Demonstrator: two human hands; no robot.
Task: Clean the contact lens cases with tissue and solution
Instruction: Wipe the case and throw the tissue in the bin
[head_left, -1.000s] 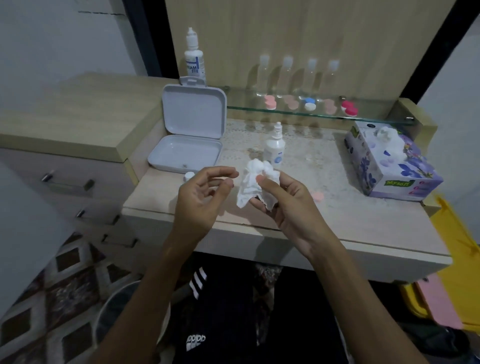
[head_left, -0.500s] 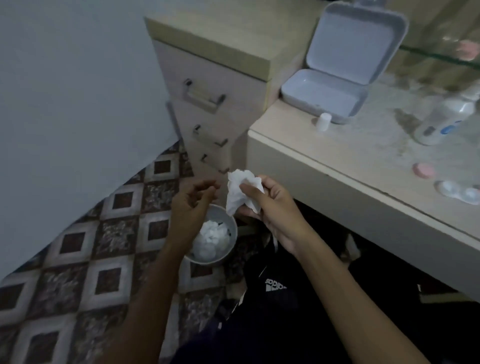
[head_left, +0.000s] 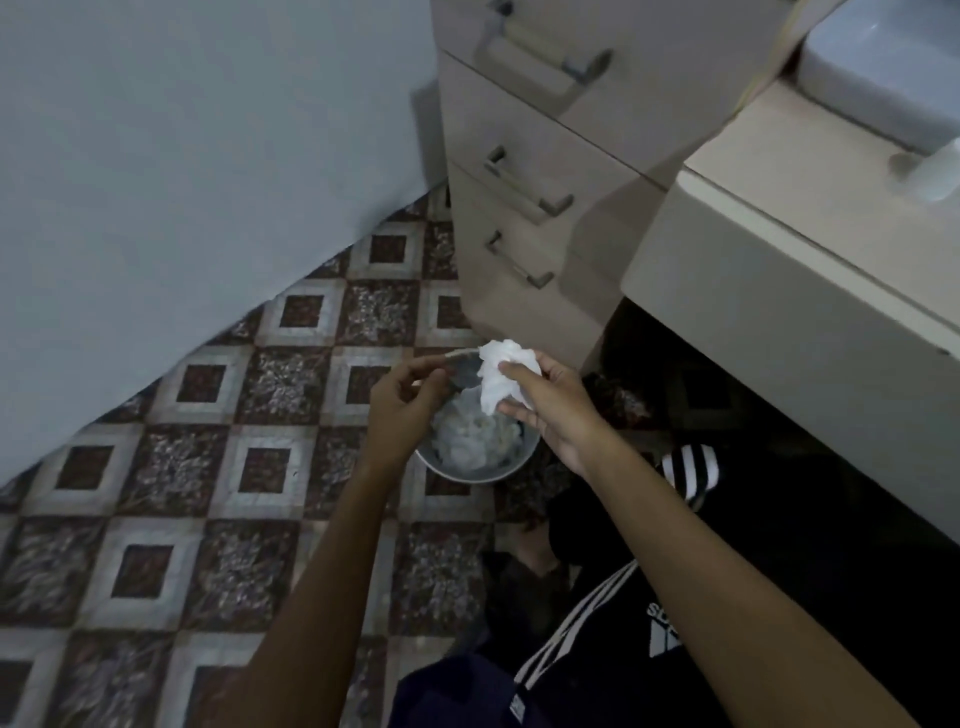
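1. Centrally in the head view, the right hand (head_left: 553, 410) pinches a crumpled white tissue (head_left: 501, 382) above a small round bin (head_left: 475, 470) holding used tissues on the patterned floor (head_left: 197, 467).
2. Just left, the left hand (head_left: 405, 397) hovers, fingers loosely curled, holding nothing.
3. Upper right, drawers (head_left: 524, 171) adjoin the counter (head_left: 810, 208).

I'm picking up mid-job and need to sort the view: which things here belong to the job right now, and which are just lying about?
In the job:
crumpled tissue, pinched by the right hand
left hand, holding nothing visible
small bin under both hands, with used tissues inside

Lying about:
drawer unit
white open case on the desk
small white cap beside it
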